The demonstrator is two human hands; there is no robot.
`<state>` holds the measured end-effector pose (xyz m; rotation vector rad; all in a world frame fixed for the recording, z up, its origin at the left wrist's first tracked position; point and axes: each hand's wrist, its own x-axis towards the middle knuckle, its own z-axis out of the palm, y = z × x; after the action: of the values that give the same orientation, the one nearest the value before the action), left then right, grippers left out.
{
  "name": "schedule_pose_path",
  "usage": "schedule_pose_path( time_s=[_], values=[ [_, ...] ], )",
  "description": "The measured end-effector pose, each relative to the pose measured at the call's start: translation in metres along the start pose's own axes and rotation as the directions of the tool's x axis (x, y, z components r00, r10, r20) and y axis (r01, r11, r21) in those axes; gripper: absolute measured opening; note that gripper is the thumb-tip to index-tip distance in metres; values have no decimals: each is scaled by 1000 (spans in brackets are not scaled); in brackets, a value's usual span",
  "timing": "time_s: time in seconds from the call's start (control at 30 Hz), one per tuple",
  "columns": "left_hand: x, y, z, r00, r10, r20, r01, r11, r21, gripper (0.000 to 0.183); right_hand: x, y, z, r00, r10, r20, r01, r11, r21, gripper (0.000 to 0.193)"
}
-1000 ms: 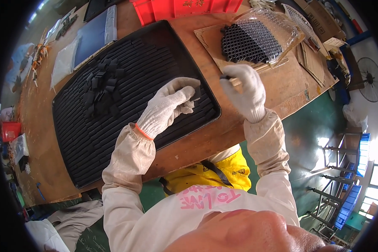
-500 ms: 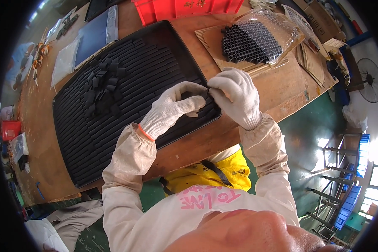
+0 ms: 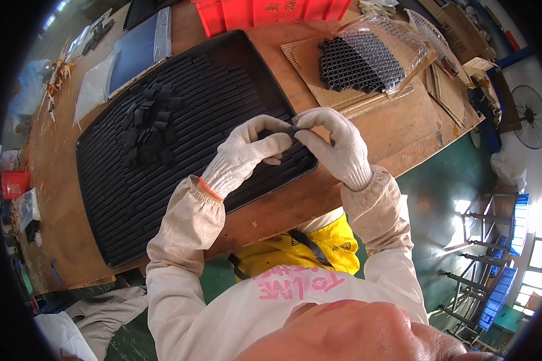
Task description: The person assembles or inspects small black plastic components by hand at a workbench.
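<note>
Both my hands wear white knit gloves and meet over the right edge of a large black tray (image 3: 256, 57). A small dark piece (image 3: 291, 129) is pinched between the fingertips of my left hand (image 3: 250, 146) and my right hand (image 3: 336, 144); the fingers partly cover it. Rows of black strip-like pieces (image 3: 205, 114) line most of the tray. On top of them, toward the left, lies a loose heap of short black pieces (image 3: 150, 123).
Beyond my right hand, black ring-shaped pieces (image 3: 361, 63) sit under bubble wrap on cardboard (image 3: 304, 60). A red crate (image 3: 271, 15) stands at the table's far edge. Plastic-covered blue sheets (image 3: 135, 51) lie far left. Blue racks (image 3: 500, 295) stand right of the wooden table (image 3: 397, 144).
My right hand has turned and shifted slightly left and down, its fingers more stretched toward the left hand. More of the dark piece shows between the fingertips. My left hand has barely moved.
</note>
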<state>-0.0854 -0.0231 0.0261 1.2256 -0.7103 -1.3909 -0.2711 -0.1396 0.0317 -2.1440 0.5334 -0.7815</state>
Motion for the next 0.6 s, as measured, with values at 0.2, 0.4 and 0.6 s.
schedule_pose_path(
  time_s=[0.2,0.4,0.6],
  values=[
    [3,3,0,1000,17,-24,-13,985,173,28,-3,4,-2,983,-158,92,172,970,-171,28],
    [33,-2,-14,794,592,-137,-234,506,830,22,-14,34,-12,971,16,-240,-45,992,-116,23],
    [70,5,-10,801,599,2,-25,30,999,22,-23,47,-21,965,-41,-258,-10,981,-192,20]
  ],
)
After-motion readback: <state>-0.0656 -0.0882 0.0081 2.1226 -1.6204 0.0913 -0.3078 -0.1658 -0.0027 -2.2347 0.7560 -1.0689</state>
